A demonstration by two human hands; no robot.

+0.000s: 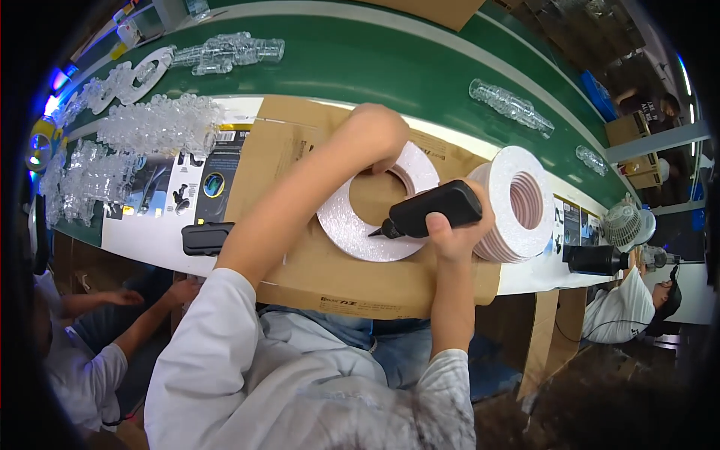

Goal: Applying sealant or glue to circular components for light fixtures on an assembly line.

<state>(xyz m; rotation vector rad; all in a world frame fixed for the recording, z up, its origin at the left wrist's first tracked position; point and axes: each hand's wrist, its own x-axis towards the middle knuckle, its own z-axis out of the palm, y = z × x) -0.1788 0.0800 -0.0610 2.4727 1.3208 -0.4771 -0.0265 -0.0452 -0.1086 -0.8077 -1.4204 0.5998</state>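
A flat white ring (349, 225) with a glittery surface lies on the brown cardboard sheet (300, 262) in front of me. My left hand (379, 135) is curled at its far side, gripping the rim; the fingertips are partly hidden. In my right hand (461, 229) is a black squeeze bottle (431, 211), tilted so that its pointed nozzle touches or nearly touches the ring's near face. Just right of that hand stands a stack of similar white rings (517, 202), leaning together.
Clear plastic parts (161, 127) crowd the left, and more clear pieces (510, 105) lie on the green belt (375, 64). A black bottle (596, 259) lies at the right, a black case (206, 238) at the left. A small fan (622, 223) stands beyond. Co-workers (82, 352) sit on both sides.
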